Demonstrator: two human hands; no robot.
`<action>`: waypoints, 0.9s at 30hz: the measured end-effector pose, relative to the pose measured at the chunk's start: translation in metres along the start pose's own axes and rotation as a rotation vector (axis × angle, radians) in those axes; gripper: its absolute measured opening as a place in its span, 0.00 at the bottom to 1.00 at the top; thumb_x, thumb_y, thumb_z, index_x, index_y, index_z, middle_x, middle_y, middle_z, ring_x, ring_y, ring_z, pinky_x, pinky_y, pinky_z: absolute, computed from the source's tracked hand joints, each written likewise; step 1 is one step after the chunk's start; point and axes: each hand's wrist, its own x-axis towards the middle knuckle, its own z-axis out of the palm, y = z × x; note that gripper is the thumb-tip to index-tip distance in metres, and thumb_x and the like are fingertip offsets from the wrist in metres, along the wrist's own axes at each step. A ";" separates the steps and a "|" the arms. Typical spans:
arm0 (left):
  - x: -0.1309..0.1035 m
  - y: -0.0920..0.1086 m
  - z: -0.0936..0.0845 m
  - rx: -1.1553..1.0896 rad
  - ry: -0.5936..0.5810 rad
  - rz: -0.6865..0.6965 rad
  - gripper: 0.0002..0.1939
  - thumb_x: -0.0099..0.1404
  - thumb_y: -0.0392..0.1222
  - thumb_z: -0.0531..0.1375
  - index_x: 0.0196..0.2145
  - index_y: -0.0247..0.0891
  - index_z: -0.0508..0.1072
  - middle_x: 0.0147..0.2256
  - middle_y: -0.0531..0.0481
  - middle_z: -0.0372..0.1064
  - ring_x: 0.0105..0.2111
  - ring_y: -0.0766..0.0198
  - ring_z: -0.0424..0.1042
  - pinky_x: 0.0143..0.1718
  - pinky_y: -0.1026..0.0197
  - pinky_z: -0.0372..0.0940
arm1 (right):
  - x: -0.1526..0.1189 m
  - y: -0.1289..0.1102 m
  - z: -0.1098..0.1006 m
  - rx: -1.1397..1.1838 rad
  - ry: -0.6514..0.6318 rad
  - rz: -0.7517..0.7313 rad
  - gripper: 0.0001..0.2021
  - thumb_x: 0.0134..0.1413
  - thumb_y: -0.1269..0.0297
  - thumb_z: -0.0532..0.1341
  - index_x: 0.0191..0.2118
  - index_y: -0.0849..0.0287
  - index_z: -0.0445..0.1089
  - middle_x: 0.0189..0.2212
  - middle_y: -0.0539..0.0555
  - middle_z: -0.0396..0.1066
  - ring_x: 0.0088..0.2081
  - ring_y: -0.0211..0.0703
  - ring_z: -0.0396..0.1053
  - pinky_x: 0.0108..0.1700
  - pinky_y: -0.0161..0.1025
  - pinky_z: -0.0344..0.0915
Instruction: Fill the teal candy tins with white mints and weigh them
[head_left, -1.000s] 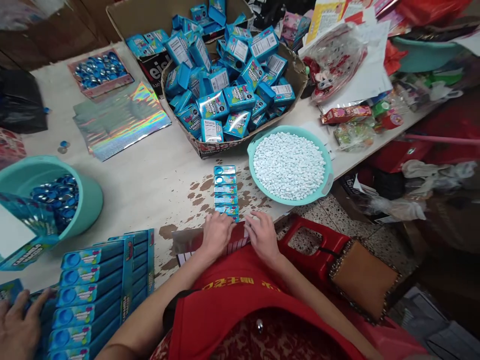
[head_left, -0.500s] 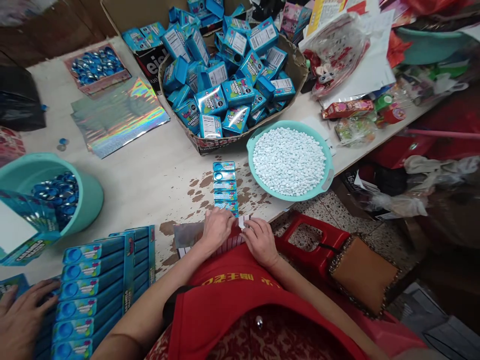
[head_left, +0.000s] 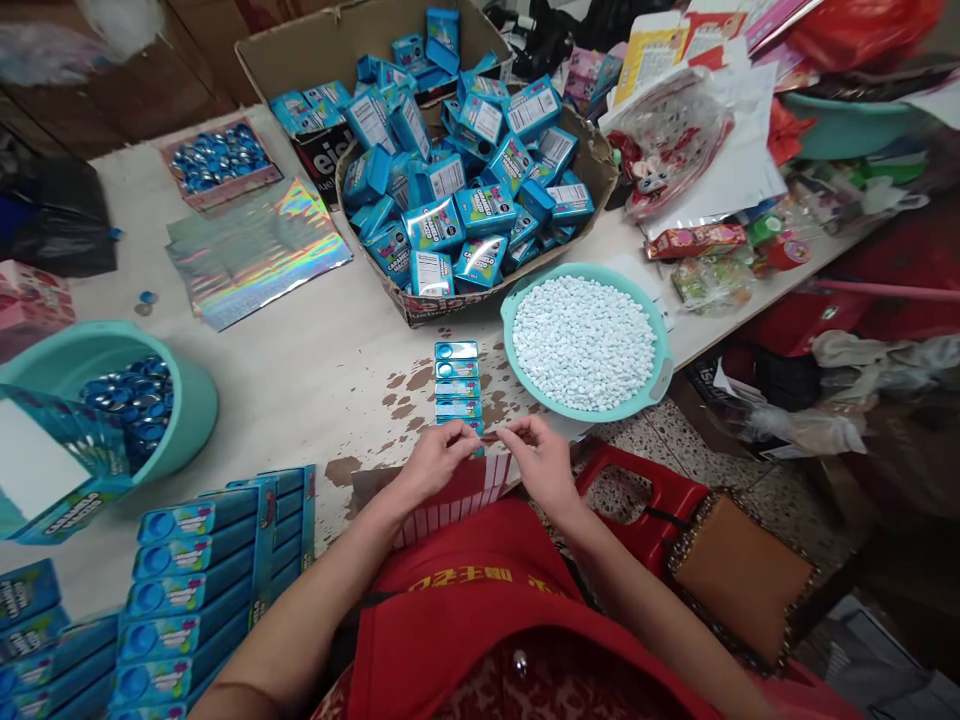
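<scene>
My left hand point(head_left: 439, 462) and my right hand point(head_left: 541, 462) meet close to the table's front edge, each with thumb and finger pinched. Stretched between the fingertips is a thin strip point(head_left: 490, 437), seen nearly edge-on. Just beyond the hands, a column of several small blue candy boxes point(head_left: 457, 388) stands with printed ends up; round recesses show on the far ones. Under my wrists lies a brownish-red sheet point(head_left: 484, 478) with a row of pale strips, partly covered by my left forearm.
A turquoise colander point(head_left: 510, 345) of white candies is to the right, behind it a carton point(head_left: 420, 312) heaped with blue boxes. On the left are a turquoise bucket point(head_left: 201, 400) of blue-silver caps, rows of blue boxes point(head_left: 176, 560) and a shiny holographic sheet point(head_left: 262, 250). A red stool point(head_left: 660, 510) stands right.
My hands have come together at the fingertips and lifted slightly from the sheet. The small white strip by my right fingers now appears edge-on. Another person's hand at lower left has gone from view.
</scene>
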 end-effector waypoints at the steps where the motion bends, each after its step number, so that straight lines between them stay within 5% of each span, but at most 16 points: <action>1: 0.006 -0.001 -0.008 0.041 0.048 -0.013 0.12 0.61 0.46 0.52 0.26 0.37 0.68 0.24 0.53 0.65 0.27 0.65 0.64 0.30 0.63 0.58 | 0.009 0.003 0.011 0.012 0.037 0.003 0.08 0.50 0.59 0.59 0.28 0.57 0.66 0.26 0.50 0.68 0.29 0.40 0.65 0.35 0.37 0.64; 6: 0.048 -0.010 -0.055 0.306 0.272 -0.014 0.06 0.59 0.41 0.53 0.35 0.40 0.67 0.26 0.54 0.65 0.28 0.64 0.63 0.31 0.63 0.57 | 0.063 0.012 0.065 -0.091 0.267 -0.090 0.06 0.47 0.63 0.61 0.25 0.58 0.66 0.37 0.57 0.63 0.41 0.47 0.63 0.47 0.44 0.62; 10: 0.078 -0.018 -0.076 0.345 0.279 0.018 0.05 0.60 0.36 0.51 0.35 0.40 0.62 0.27 0.54 0.62 0.27 0.65 0.62 0.31 0.63 0.56 | 0.092 0.013 0.087 -0.197 0.363 -0.081 0.05 0.46 0.66 0.62 0.24 0.58 0.66 0.38 0.59 0.60 0.46 0.51 0.60 0.53 0.48 0.57; 17: 0.095 -0.039 -0.069 0.269 0.300 -0.084 0.04 0.59 0.34 0.53 0.34 0.40 0.63 0.27 0.55 0.63 0.28 0.65 0.63 0.32 0.64 0.57 | 0.102 0.026 0.097 -0.208 0.339 0.002 0.05 0.45 0.68 0.61 0.24 0.59 0.64 0.40 0.59 0.60 0.47 0.51 0.61 0.51 0.44 0.57; 22: 0.092 -0.038 -0.068 0.303 0.411 -0.247 0.07 0.58 0.37 0.56 0.37 0.40 0.66 0.28 0.51 0.69 0.31 0.61 0.67 0.35 0.62 0.59 | 0.103 0.031 0.093 -0.110 0.366 0.106 0.10 0.45 0.67 0.60 0.36 0.59 0.61 0.36 0.57 0.65 0.37 0.46 0.65 0.42 0.43 0.62; 27: 0.073 -0.031 -0.050 0.276 0.377 -0.221 0.21 0.65 0.51 0.50 0.50 0.38 0.67 0.40 0.44 0.73 0.42 0.54 0.69 0.41 0.58 0.61 | 0.106 0.031 0.090 -0.135 0.348 0.104 0.16 0.42 0.63 0.63 0.38 0.59 0.59 0.36 0.57 0.68 0.36 0.47 0.67 0.40 0.43 0.63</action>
